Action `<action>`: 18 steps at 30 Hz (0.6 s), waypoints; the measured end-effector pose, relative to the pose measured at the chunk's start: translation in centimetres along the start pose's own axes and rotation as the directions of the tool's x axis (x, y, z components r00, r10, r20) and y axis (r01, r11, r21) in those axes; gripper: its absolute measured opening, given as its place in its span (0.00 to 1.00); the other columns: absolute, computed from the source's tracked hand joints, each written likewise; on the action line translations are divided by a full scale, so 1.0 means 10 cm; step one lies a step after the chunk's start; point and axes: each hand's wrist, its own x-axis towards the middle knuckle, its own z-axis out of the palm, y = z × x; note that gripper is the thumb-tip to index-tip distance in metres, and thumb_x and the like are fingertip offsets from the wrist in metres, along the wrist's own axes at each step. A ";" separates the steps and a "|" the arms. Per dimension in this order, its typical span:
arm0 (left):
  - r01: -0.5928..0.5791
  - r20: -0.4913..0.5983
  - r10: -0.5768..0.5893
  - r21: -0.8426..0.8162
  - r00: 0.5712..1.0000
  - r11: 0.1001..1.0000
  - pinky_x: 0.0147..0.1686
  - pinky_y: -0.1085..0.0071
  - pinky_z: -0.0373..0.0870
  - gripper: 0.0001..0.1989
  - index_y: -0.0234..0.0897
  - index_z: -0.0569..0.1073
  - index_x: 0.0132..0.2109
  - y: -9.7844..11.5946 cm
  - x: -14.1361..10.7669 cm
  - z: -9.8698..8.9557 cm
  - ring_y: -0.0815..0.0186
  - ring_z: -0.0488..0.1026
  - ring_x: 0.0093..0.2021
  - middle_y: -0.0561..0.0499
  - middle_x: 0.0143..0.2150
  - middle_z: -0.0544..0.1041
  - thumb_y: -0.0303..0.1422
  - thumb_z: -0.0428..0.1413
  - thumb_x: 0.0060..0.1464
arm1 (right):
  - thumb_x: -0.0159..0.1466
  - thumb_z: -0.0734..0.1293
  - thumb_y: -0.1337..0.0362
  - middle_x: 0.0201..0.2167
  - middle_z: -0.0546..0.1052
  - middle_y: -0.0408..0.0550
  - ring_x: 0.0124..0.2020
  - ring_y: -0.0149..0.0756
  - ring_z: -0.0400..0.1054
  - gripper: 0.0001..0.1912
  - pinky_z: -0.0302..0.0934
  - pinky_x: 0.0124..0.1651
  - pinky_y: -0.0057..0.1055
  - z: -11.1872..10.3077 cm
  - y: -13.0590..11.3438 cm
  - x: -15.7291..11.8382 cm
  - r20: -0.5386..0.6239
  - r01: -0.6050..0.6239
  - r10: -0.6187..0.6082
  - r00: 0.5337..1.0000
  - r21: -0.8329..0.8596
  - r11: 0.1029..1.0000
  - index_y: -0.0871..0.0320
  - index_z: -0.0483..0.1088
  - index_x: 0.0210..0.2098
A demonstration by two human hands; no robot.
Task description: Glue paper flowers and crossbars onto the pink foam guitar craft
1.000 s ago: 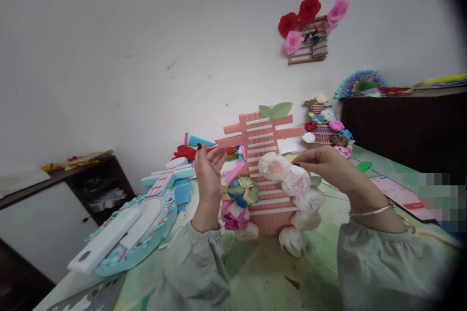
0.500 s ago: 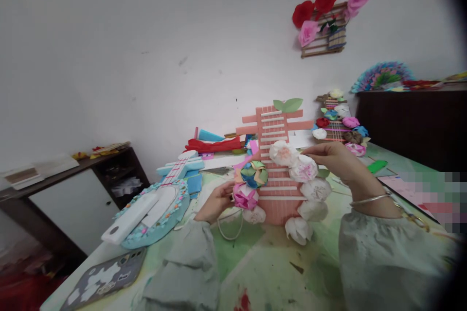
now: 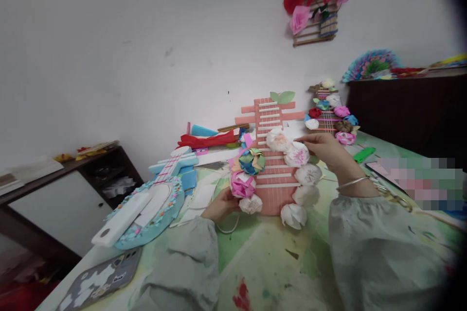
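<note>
A pink paper lute-shaped craft (image 3: 276, 199) with white strips stands upright between my hands, two green leaves (image 3: 282, 97) at its top. White paper flowers (image 3: 308, 175) line its right side; a blue-green flower (image 3: 251, 161) and a pink flower (image 3: 242, 184) are on its left. My left hand (image 3: 221, 205) is closed on the craft's lower left edge by the pink flower, its fingertips partly hidden. On the right, my right hand (image 3: 323, 151) pinches the edge beside the upper white flowers; its fingertips are partly hidden too.
A light blue lute craft (image 3: 146, 214) lies at the left, with a phone (image 3: 102, 279) in front of it. Red cloth (image 3: 207, 140) lies behind. Another flowered lute (image 3: 330, 119) leans at the back right, near a green object (image 3: 364, 155) and a dark cabinet (image 3: 404, 112).
The view has shifted, so most things sit slightly further left and higher. My left hand has slid lower along the craft's left edge, beside the lowest white flower. My right hand keeps its place.
</note>
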 end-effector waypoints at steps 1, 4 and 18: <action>-0.002 -0.006 0.002 -0.013 1.000 1.000 0.35 0.63 0.73 0.20 0.37 0.75 0.41 0.01 0.00 0.00 0.59 0.76 0.36 0.45 0.37 0.78 0.28 0.67 0.37 | 0.50 0.65 0.62 0.22 0.75 0.46 0.22 0.32 0.62 0.13 0.57 0.26 0.29 0.01 0.01 0.01 -0.020 -0.003 0.003 1.000 -0.007 1.000 0.60 0.76 0.33; -0.003 -0.014 0.002 -0.028 1.000 1.000 0.36 0.62 0.73 0.19 0.38 0.74 0.42 0.02 0.00 0.00 0.59 0.75 0.37 0.45 0.40 0.78 0.30 0.66 0.40 | 0.49 0.63 0.66 0.21 0.73 0.45 0.21 0.31 0.60 0.13 0.55 0.26 0.29 0.03 0.03 0.04 -0.046 -0.015 0.014 0.999 -0.010 1.000 0.59 0.76 0.32; -0.118 -0.256 0.074 -0.159 0.964 0.980 0.31 0.70 0.72 0.21 0.35 0.72 0.38 0.02 0.05 0.12 0.67 0.73 0.28 0.52 0.30 0.77 0.34 0.69 0.36 | 0.54 0.64 0.64 0.33 0.78 0.51 0.35 0.38 0.73 0.14 0.66 0.38 0.33 0.15 -0.01 0.04 -0.271 0.117 -0.106 0.957 0.027 0.993 0.60 0.74 0.38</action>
